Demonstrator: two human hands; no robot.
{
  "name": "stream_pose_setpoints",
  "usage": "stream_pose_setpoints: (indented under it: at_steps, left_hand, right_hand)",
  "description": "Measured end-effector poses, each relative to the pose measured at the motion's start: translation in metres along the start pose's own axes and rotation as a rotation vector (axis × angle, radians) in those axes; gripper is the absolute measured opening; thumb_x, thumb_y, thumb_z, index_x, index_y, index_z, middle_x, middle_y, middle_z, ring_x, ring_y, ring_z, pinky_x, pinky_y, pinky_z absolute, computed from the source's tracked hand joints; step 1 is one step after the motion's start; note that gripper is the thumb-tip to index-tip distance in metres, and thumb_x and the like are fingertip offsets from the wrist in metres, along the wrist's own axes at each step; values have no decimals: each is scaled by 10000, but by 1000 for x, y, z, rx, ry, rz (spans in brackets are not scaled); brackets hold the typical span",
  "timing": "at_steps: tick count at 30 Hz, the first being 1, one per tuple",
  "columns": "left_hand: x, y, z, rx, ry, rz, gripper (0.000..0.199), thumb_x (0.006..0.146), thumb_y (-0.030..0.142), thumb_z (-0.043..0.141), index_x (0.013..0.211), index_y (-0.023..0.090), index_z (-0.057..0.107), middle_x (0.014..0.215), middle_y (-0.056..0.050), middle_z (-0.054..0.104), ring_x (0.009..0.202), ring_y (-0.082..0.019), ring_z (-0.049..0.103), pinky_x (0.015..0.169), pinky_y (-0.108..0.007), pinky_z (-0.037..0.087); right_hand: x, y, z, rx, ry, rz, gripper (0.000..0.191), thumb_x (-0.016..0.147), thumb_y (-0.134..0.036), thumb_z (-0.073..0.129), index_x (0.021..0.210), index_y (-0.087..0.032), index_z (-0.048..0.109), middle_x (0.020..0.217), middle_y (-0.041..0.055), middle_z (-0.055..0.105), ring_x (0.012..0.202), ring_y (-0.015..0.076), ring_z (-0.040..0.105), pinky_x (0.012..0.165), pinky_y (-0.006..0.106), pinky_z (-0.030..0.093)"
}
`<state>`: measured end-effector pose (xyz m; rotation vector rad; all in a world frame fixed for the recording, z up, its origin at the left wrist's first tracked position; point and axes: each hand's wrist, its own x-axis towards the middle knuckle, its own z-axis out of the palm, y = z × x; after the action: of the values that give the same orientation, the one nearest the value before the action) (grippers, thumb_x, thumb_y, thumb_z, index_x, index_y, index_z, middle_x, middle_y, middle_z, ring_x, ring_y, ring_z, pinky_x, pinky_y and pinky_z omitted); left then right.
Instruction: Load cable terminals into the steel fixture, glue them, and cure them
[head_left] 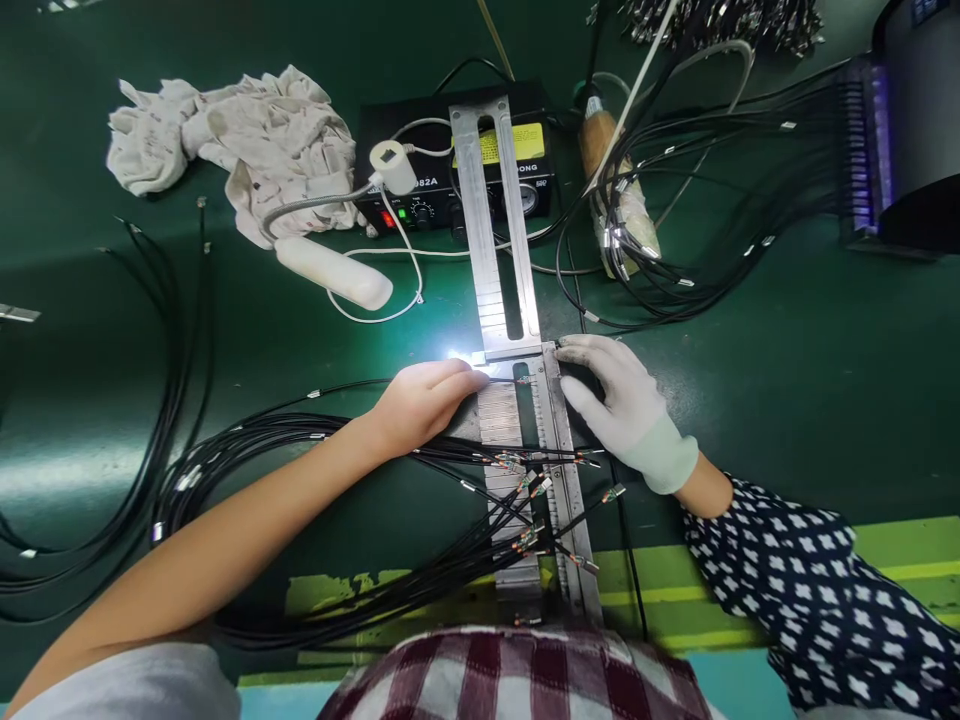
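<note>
Left hand, bare, lies flat with fingers together, pressing a black cable onto the metal fixture; right hand (white glove) rests fingers loosely curled on the fixture's right rail, gripping nothing visible

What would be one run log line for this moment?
left hand: bare, fingertips on thin black wire at ridged metal jig | right hand: white glove, resting on jig edge | black cable bundle: lying across jig

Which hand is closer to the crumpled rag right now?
Left. The bare left hand rests on the slotted metal jig, below and to the right of the rag. The gloved right hand lies on the jig's far side, further from it.
</note>
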<state>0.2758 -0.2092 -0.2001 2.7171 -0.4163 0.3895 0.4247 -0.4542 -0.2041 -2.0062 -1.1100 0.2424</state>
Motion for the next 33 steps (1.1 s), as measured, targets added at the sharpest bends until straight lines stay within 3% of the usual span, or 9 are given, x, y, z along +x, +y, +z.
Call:
stream_pose_setpoints:
  at_steps: [6,10,13,21,24,26,30,33]
  left_hand:
    - [-1,6,3,-187,7,-125,185,1021,176,484,1092,179,654,918,-40,690,833,-136,645,756,-241,495]
    - [-17,11,-3,91,-25,-127,320,1010,162,450,1220,262,670,1059,-83,684,962,-219,591,821,-371,427]
    - [-20,16,-7,230,-56,-105,374,992,138,436,1273,254,653,1033,-104,656,935,-240,540,782,-386,373]
    - [25,20,14,328,-115,64,364,1006,156,407,1283,203,638,1000,-89,642,868,-222,535,740,-362,356]
    - [26,24,8,411,-122,22,343,1011,139,382,1211,169,659,991,-105,658,855,-226,544,732,-366,360]
    - [17,30,-4,294,-148,-45,309,1018,152,384,1171,163,651,1011,-106,668,879,-227,553,745,-367,380]
    - [-11,42,-30,-256,-281,-197,141,1016,275,524,1082,180,605,1013,-57,661,944,-195,560,839,-333,445]
    - [-23,47,-35,-368,-313,-253,98,1017,243,522,997,183,597,982,-42,644,939,-182,555,880,-325,450]
  right_hand:
    - [0,0,1,4,8,-8,225,988,-337,538,1173,-254,634,1302,68,655,1263,280,576,1096,509,463]
    - [0,0,1,14,3,-12,225,991,-347,532,1171,-259,635,1293,66,658,1261,282,575,1093,512,461]
    - [0,0,1,12,3,-23,224,988,-337,533,1162,-248,642,1282,72,659,1249,280,580,1092,501,462]
    - [2,1,2,-13,11,-26,223,971,-306,537,1150,-241,653,1284,78,665,1250,291,580,1088,512,459]
    - [2,1,2,-15,13,-35,226,970,-304,538,1147,-230,656,1280,81,668,1242,289,584,1089,503,458]
    - [2,1,2,-17,14,-39,228,971,-305,536,1149,-227,655,1272,83,671,1231,290,589,1083,503,460]
    - [2,2,2,-23,8,-56,227,972,-309,534,1153,-238,651,1259,82,677,1224,297,592,1069,516,465]
    - [3,4,3,-32,12,-70,225,973,-319,534,1145,-231,649,1250,88,677,1214,299,594,1063,517,466]
